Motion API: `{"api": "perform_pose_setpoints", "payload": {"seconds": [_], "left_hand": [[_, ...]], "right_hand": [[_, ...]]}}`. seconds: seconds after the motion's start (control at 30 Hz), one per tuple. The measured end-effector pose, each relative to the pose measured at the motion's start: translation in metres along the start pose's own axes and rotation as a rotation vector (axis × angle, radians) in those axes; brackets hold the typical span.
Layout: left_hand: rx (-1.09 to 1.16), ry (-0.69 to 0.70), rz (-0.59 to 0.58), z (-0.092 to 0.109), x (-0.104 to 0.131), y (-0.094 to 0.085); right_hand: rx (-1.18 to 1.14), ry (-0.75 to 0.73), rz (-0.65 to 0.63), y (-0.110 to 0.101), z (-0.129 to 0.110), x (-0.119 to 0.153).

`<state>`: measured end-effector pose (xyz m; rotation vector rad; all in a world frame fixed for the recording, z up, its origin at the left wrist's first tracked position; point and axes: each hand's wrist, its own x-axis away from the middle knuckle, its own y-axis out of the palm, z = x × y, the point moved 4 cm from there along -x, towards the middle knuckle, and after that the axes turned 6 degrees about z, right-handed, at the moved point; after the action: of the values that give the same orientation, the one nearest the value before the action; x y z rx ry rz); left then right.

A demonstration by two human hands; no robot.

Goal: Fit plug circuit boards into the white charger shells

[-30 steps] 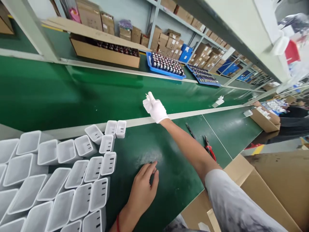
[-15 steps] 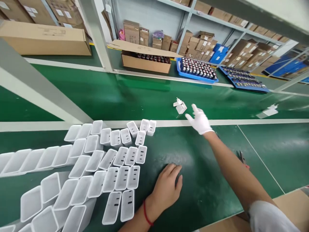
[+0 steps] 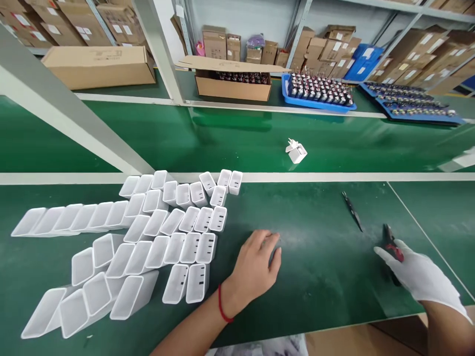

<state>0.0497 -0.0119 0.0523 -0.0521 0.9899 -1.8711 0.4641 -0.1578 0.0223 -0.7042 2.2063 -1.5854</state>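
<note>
**White-gloved right hand [image 3: 419, 274] at red-handled pliers [image 3: 396, 252], bare left hand [image 3: 256, 264] on the green worktop [image 3: 308, 277]**

Beneath the worktop's near edge, an open cardboard box [image 3: 352, 342] shows at the right and patterned cloth [image 3: 276, 347] beside it. Just in from that edge, the left hand rests palm down, fingers loosely bent and thumb standing apart; a red band [image 3: 221, 304] circles the wrist. Farther right, the gloved hand lies over the pliers, thumb to one side of the handles; whether its fingers have closed around them, I cannot tell. The pliers point toward the far edge, just left of a pale line [image 3: 426, 225] crossing the worktop. A slim dark tool [image 3: 352, 211] lies near them, closer to the far edge. Left of the bare hand, white plastic boxes [image 3: 197, 283] stretch in uneven rows to the far edge, mouths open, several with dark slots.

Past the pale rail [image 3: 315, 177] along the far edge, a small white plastic part [image 3: 297, 153] sits on a green strip [image 3: 230, 143]. Beyond stand an open carton [image 3: 233, 90], a blue tray [image 3: 319, 105] of small parts and loaded shelves [image 3: 371, 4].
</note>
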Motion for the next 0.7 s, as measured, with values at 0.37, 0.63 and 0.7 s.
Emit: {"api": "perform_pose_setpoints", "payload": {"seconds": [0.37,0.63,0.7], "left_hand": [[-0.802,-0.159,-0.021,-0.014,-0.007,-0.058],[-0.601,0.028,0.05,-0.011,-0.017,-0.037],[-0.55,0.069,0.105,-0.007,-0.018,-0.034]], "right_hand": [[-0.552,0.136,-0.184,-0.013,-0.055,0.042],[-1.384,-0.098,-0.746,0.038,-0.22,0.068],[-1.457,-0.178,-0.726,0.049,-0.238,0.063]]}}
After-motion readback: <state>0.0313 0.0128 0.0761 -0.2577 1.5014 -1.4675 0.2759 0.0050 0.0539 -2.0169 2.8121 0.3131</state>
